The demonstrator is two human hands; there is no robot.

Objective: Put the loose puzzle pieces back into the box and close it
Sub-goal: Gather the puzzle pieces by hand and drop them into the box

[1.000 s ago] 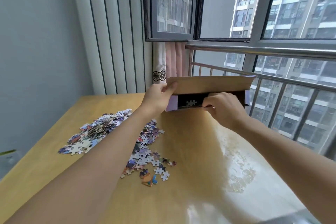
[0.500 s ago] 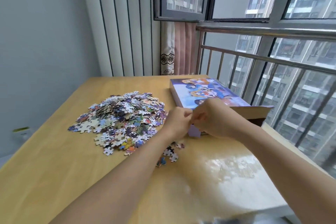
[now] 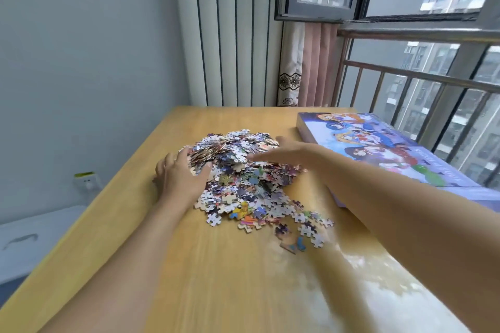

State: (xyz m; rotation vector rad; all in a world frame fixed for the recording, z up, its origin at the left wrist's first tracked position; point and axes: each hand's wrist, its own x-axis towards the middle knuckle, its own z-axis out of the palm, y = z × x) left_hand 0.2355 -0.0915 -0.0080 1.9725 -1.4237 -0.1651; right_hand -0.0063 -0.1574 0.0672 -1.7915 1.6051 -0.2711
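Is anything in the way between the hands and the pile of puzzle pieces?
No. The left hand and the right hand are already on the pile of puzzle pieces, one on each side. The box lies flat to the right, apart from the pile.

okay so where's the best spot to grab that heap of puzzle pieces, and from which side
Probably scoop the pile of puzzle pieces at its tall far half, from both flanks. It is a loose mound, so pinching won't hold much. The left hand already cups its left edge; the right hand reaches over from the box side.
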